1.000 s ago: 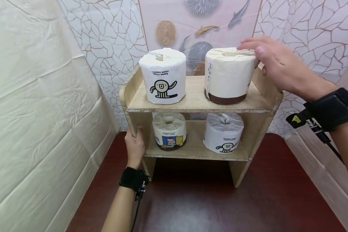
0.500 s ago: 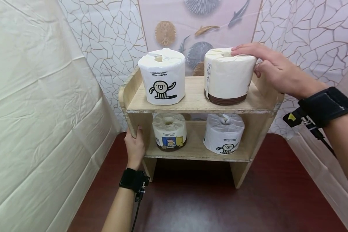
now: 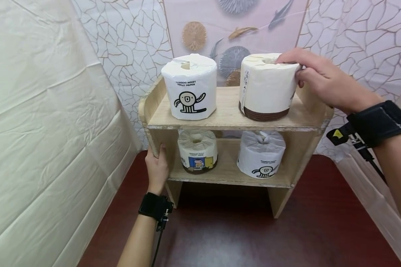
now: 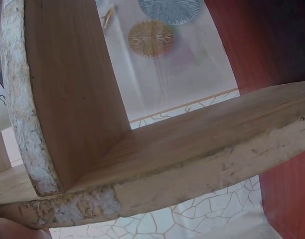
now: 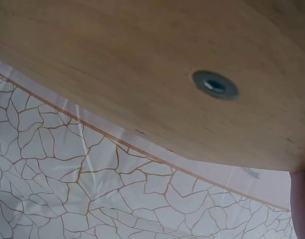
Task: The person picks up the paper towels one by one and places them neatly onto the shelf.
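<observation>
Your right hand grips the cream toilet paper roll with the brown band, fingers laid over its top edge and thumb against its right side; the grip is closed around this roll, which stands upright at the right end of the top shelf of the small wooden shelf unit. Just beside it, at the left end of the same shelf, stands the white-wrapped roll with the cartoon figure, apart from the first. Your left hand holds the unit's left side panel, its grip wrapped round the panel's front edge at the level of the lower shelf. On the lower shelf stand a cream roll with a coloured label at left and a white-wrapped roll with a small cartoon figure at right. The unit stands on a dark red surface. The left wrist view shows only the rough edges of the shelf boards; the right wrist view shows a wooden panel with a metal fitting.
</observation>
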Demonstrator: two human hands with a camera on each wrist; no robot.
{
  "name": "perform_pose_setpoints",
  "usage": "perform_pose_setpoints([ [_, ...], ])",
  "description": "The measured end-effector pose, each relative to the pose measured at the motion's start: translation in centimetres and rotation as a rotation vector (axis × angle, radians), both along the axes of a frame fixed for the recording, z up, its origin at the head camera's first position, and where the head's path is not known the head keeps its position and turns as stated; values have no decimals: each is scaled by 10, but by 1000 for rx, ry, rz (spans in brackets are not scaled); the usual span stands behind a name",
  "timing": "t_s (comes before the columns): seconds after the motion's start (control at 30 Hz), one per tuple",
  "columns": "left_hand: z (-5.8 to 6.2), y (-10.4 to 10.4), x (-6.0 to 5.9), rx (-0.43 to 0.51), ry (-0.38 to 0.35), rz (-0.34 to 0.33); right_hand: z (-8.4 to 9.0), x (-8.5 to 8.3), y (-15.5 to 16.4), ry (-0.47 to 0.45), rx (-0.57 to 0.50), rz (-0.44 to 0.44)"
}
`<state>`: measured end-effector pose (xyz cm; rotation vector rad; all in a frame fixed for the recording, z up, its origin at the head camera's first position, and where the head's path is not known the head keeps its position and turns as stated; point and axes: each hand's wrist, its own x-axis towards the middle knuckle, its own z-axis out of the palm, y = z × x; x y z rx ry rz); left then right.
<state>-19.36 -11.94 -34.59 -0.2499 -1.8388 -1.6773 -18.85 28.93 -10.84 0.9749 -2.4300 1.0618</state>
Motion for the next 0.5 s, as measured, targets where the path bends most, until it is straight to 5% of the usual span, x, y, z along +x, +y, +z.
perform_pose_setpoints([
  [0.27,1,3,-2,-36,14,36,-3,2,5,-15,-54,25],
  [0.5,0,-1,-3,-10,-1,44,6,-5,4,38,76,47],
])
